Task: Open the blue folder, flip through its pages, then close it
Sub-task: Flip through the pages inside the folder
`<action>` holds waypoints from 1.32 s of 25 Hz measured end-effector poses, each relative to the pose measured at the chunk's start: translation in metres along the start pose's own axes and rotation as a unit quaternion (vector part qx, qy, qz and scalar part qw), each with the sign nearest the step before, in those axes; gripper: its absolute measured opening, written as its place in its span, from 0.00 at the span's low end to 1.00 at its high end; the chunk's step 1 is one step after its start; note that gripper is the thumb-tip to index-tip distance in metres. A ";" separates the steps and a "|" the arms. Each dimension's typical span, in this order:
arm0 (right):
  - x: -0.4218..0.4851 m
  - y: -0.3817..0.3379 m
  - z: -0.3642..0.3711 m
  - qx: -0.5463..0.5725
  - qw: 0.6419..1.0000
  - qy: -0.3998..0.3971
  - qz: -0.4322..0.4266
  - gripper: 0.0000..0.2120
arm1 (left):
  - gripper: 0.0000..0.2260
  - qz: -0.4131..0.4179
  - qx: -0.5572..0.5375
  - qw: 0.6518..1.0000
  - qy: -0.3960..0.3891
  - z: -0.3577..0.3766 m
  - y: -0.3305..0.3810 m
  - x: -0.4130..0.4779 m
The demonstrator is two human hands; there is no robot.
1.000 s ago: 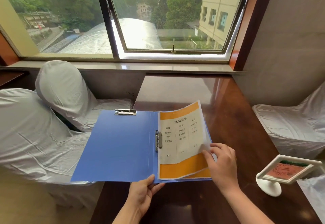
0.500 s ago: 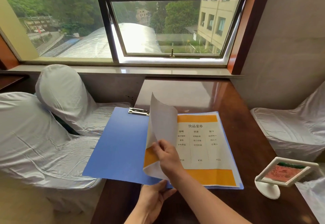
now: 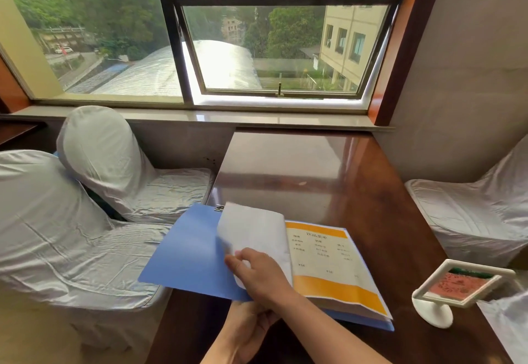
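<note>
Page [image 3: 254,232] pinched in our right hand [image 3: 261,276] should arc leftward over the blue folder [image 3: 183,258]. Our left hand [image 3: 248,323] clamps the folder's near edge; we should keep it flat.

Covered chairs [image 3: 85,220], sign stand [image 3: 454,289], window [image 3: 271,49]

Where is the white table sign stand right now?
In the head view, the white sign stand sits on the wooden table at the lower right, to the right of the open blue folder and apart from it, near a white-covered chair.

One head-worn wide-angle view, forward and down across the table [image 3: 371,192] toward the window [image 3: 271,49], hands close below.
</note>
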State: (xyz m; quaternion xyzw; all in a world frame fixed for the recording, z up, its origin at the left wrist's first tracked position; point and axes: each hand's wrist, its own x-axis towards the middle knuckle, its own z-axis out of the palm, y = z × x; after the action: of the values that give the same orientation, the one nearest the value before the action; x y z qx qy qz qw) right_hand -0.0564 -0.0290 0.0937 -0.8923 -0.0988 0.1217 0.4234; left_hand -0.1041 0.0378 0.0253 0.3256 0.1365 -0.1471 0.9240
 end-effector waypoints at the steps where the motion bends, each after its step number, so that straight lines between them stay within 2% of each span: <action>1: -0.001 0.000 -0.001 -0.018 1.000 -0.021 -0.001 0.23 | 0.24 -0.012 0.014 1.000 0.001 -0.001 -0.002 0.000; 3: -0.006 0.005 -0.001 -0.091 0.995 -0.038 -0.029 0.22 | 0.19 -0.038 0.041 0.998 0.035 -0.009 -0.009 0.001; 5: -0.017 0.014 -0.003 -0.142 0.986 -0.011 -0.089 0.19 | 0.16 -0.045 0.073 0.994 0.070 -0.016 -0.013 0.003; 8: -0.033 0.033 -0.013 -0.131 0.976 0.077 -0.158 0.18 | 0.23 -0.017 0.041 0.999 0.031 -0.011 -0.004 0.007; 10: -0.040 0.048 -0.023 -0.137 0.974 0.114 -0.141 0.20 | 0.29 -0.011 0.014 1.000 -0.011 -0.009 0.000 0.008; 11: -0.042 0.056 -0.028 -0.155 0.975 0.104 -0.119 0.21 | 0.28 -0.017 0.009 0.999 -0.027 -0.009 0.000 0.008; 13: -0.043 0.068 -0.032 -0.233 0.967 0.032 -0.095 0.23 | 0.26 -0.024 -0.010 0.999 -0.037 -0.011 -0.002 0.012; 15: -0.043 0.074 -0.031 -0.279 0.953 -0.008 -0.118 0.21 | 0.27 -0.051 -0.024 0.998 -0.033 -0.010 -0.003 0.014; 20: -0.042 0.082 -0.031 -0.230 0.963 0.003 -0.138 0.18 | 0.30 -0.045 -0.061 0.997 -0.028 -0.002 0.002 0.013; 23: -0.038 0.082 -0.028 -0.216 0.966 0.000 -0.145 0.20 | 0.22 -0.044 -0.085 0.995 -0.036 0.011 0.006 0.012; 26: -0.039 0.077 -0.024 -0.243 0.955 0.017 -0.170 0.20 | 0.19 -0.038 -0.113 0.992 0.027 0.015 0.004 0.017; 29: -0.051 0.077 -0.022 -0.253 0.943 0.078 -0.202 0.20 | 0.20 -0.020 -0.128 0.990 0.060 0.008 0.006 0.019; 31: -0.066 0.088 -0.023 -0.248 0.942 0.161 -0.160 0.25 | 0.19 -0.008 -0.119 0.991 0.063 0.001 0.010 0.016; 33: -0.082 0.099 -0.031 -0.253 0.944 0.211 -0.035 0.30 | 0.20 0.002 -0.119 0.991 0.060 -0.004 0.014 0.016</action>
State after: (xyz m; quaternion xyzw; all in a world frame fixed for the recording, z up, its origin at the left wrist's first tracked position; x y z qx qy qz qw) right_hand -0.1175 -0.1356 0.0464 -0.9712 -0.0657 -0.1131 0.1991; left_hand -0.0849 0.0481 0.0243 0.2222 0.2071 -0.1081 0.9466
